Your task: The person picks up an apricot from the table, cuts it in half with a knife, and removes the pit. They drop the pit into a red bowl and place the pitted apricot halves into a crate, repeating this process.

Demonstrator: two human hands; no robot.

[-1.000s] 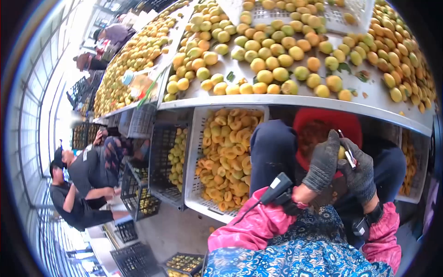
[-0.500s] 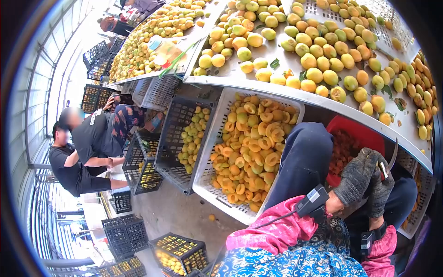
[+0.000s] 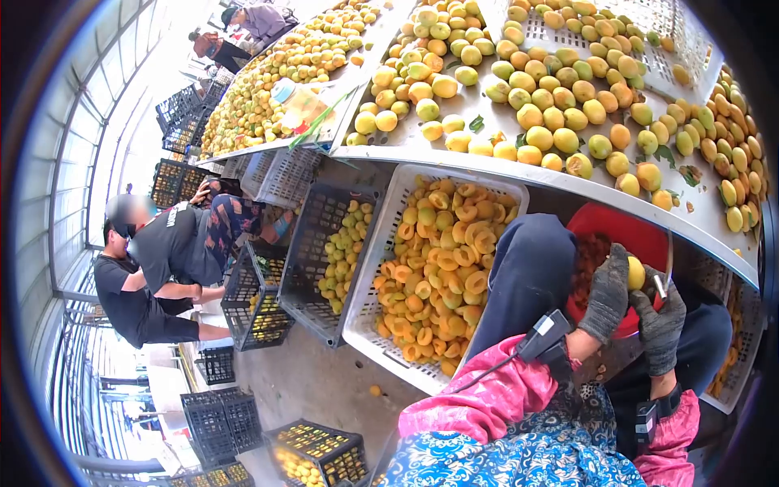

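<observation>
Below the tabletop's (image 3: 699,213) near edge, over the red bucket (image 3: 641,235), my left hand (image 3: 606,296) pinches an apricot (image 3: 635,273) while my right hand (image 3: 661,325) clamps a knife (image 3: 659,286) beside it. If the blade slips off the round skin, it could cut my glove.

Nothing can be read; the white print on a co-worker's black shirt (image 3: 166,243) is too blurred.

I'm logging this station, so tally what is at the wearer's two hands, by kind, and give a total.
Gloved hands: 2, left hand and right hand
Yellow fruit: 1, gripped in the left hand
Knife: 1, in the right hand
Black wrist devices: 2
Total: 6
</observation>
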